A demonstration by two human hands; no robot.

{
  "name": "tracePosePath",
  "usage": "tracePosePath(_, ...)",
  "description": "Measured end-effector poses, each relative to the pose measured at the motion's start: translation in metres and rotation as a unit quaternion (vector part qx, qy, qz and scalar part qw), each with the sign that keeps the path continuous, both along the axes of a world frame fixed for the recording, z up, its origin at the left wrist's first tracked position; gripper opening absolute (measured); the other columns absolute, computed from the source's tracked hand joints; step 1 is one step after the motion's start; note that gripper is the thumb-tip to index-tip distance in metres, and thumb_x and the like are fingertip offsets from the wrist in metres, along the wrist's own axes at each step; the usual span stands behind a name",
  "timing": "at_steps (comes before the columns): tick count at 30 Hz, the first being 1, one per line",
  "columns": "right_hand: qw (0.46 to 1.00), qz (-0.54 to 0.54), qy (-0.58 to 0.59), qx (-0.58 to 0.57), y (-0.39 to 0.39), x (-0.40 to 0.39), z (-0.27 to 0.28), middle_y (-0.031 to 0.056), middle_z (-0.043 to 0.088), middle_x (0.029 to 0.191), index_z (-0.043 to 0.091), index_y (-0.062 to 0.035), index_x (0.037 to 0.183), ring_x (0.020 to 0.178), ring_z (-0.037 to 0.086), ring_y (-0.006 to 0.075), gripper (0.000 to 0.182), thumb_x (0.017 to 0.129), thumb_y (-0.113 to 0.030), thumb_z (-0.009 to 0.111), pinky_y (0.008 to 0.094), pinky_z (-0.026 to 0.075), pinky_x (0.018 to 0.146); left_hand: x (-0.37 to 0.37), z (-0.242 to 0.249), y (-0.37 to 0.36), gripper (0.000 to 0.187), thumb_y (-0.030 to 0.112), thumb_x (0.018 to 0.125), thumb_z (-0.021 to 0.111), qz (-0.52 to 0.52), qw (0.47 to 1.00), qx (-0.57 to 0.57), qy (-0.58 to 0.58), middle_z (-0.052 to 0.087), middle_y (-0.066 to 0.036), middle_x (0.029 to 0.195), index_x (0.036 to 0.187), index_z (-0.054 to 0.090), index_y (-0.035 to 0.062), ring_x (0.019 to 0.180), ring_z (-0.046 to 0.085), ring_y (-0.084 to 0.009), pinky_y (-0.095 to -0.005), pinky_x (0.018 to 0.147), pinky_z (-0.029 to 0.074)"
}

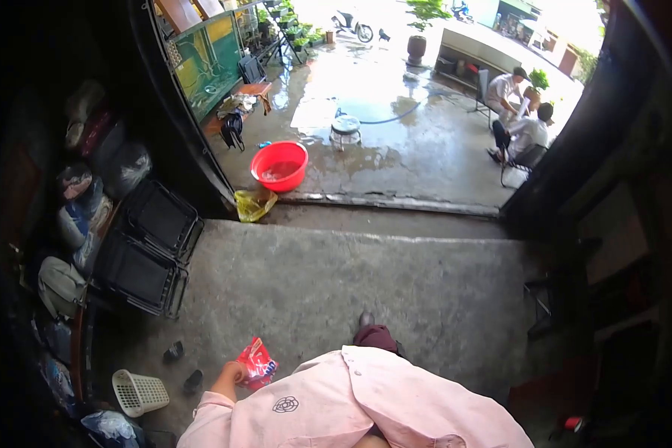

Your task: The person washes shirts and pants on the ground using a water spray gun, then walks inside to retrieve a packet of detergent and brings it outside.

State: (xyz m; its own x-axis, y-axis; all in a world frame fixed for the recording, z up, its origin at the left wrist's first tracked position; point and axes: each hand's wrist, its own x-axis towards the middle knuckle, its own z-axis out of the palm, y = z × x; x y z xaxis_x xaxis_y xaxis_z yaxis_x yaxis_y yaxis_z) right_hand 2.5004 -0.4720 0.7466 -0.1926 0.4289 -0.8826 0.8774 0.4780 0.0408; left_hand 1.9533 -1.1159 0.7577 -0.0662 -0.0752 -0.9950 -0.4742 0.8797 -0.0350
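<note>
My left hand (236, 370) is closed on a red packet (257, 364) with white and blue print, held low beside my pink shirt (299, 403). The packet hangs over the grey concrete floor. My right hand is not visible; the shirt fills the bottom of the view. Ahead, past the doorway sill, a red basin (279, 166) with some liquid in it stands on the wet ground. A yellow plastic bag (254, 205) lies at the sill just below the basin.
Black folding chairs (145, 272) lean at the left, with a white basket (140, 393) and dark shoes (193, 381) on the floor. Outside are a stool (345, 128), a blue hose (396, 119) and two seated people (529, 134) at the right. A raised sill (388, 201) crosses the doorway.
</note>
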Motion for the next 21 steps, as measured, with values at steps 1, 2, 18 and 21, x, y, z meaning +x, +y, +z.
tracePosePath(1, 0.999, 0.053, -0.002, 0.0, 0.038, -0.045, -0.009, 0.0132, 0.066, 0.1, 0.068, -0.0092, 0.098, 0.094, 0.062, 0.0307, 0.027, 0.081, -0.028, 0.06, 0.0441, 0.05, 0.08, -0.026, 0.023, 0.019, 0.008, 0.015, 0.082, 0.057, 0.028, 0.999, 0.019, 0.041, 0.062, -0.009, 0.067, 0.085, 0.061, 0.0078, 0.053, 0.06, -0.0218, -0.0365, 0.047, 0.054)
tracePosePath(2, 0.99, 0.141, -0.001, 0.009, 0.082, -0.093, -0.019, 0.0135, 0.066, 0.1, 0.069, -0.0097, 0.097, 0.095, 0.062, 0.0317, 0.027, 0.08, -0.028, 0.06, 0.0443, 0.05, 0.08, -0.06, 0.049, 0.05, 0.008, 0.014, 0.082, 0.057, 0.036, 0.998, -0.004, 0.054, 0.062, -0.009, 0.067, 0.086, 0.061, 0.0077, 0.052, 0.059, -0.0218, -0.0361, 0.046, 0.053)
tracePosePath(18, 0.837, 0.072, 0.536, 0.085, 0.348, -0.935, 0.055, 0.005, 0.06, 0.072, 0.063, -0.0054, 0.098, 0.064, 0.058, 0.0145, 0.017, 0.084, -0.006, 0.053, 0.0289, 0.047, 0.059, -0.564, -0.172, 0.269, 0.016, 0.011, 0.088, 0.044, -0.008, 0.983, 0.041, 0.177, 0.059, -0.008, 0.061, 0.087, 0.06, 0.0073, 0.041, 0.051, -0.0193, -0.0355, 0.038, 0.045)
tracePosePath(21, 0.974, -0.035, 0.221, -0.036, 0.334, -0.94, 0.041, 0.0077, 0.066, 0.08, 0.065, -0.0043, 0.099, 0.067, 0.063, 0.0148, 0.019, 0.084, -0.015, 0.059, 0.0333, 0.051, 0.063, -0.644, -0.132, 0.355, 0.017, 0.008, 0.091, 0.039, 0.355, 0.928, -0.008, 0.114, 0.056, -0.01, 0.063, 0.091, 0.056, 0.0063, 0.042, 0.051, -0.0202, -0.036, 0.037, 0.045)
